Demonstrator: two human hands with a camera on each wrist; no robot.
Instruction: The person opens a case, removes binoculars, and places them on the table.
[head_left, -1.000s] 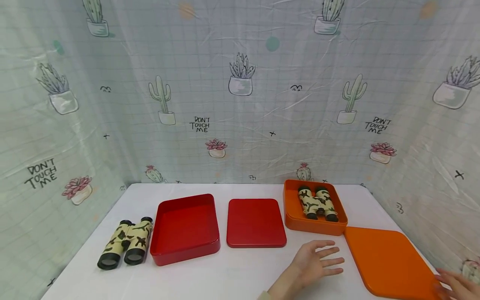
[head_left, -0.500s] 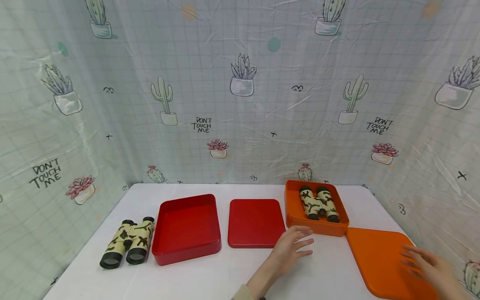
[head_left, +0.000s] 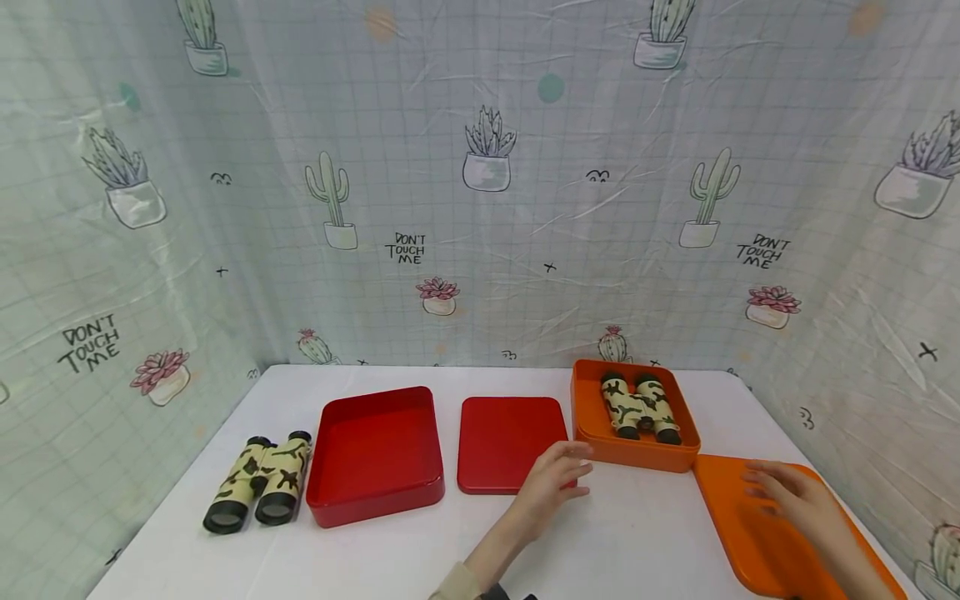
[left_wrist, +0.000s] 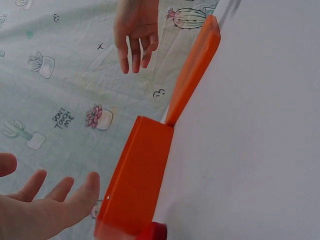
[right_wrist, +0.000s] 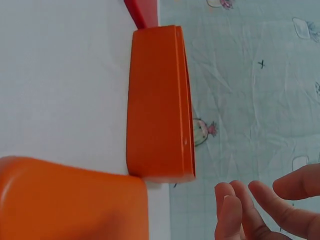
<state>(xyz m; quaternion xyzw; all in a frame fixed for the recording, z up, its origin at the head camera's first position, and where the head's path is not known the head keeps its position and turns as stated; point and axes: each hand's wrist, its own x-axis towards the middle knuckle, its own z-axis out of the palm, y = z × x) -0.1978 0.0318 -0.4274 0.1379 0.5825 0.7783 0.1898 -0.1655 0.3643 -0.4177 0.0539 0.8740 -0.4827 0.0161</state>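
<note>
My left hand (head_left: 546,492) hovers near the front right corner of the flat red lid (head_left: 510,442), fingers spread and relaxed, holding nothing. Over the orange lid (head_left: 738,521) floats my right hand (head_left: 795,496), its fingers loosely bent and also holding nothing. Between and behind the hands stands an orange box (head_left: 637,452), with camouflage binoculars (head_left: 626,408) lying inside it. In the left wrist view, the side of the orange box (left_wrist: 142,175) shows beyond the left fingers. The right wrist view has the right fingers (right_wrist: 230,215) apart from the box.
A red box (head_left: 375,446), open at the top, stands left of the red lid. Beside it at the far left lies a second pair of camouflage binoculars (head_left: 258,482). Cactus-print cloth (head_left: 480,250) hangs behind and along both sides of the white table (head_left: 375,558).
My left hand has moved left, away from the orange lid towards the red lid. My right hand has come in from the right edge over the orange lid. The boxes and binoculars stay put.
</note>
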